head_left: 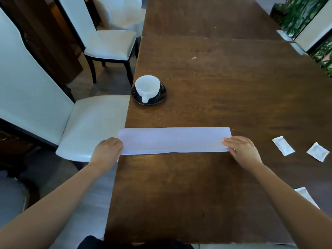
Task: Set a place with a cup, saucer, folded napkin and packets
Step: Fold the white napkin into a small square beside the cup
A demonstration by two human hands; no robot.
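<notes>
A white napkin (172, 140), folded into a long strip, lies across the brown table (206, 83). My left hand (107, 150) grips its left end at the table's edge. My right hand (241, 150) rests with its fingers on the strip's right end. Beyond the napkin, a white cup (147, 86) stands upright on a black saucer (160, 97), its handle pointing toward me. Two white packets (283, 145) (317, 151) lie on the table to the right of my right hand. A third packet (305, 194) shows partly behind my right forearm.
Two white-cushioned chairs (93, 123) (112, 44) stand along the table's left side. Green plants (301, 15) and a white panel fill the far right corner. A seam crosses the table top farther back.
</notes>
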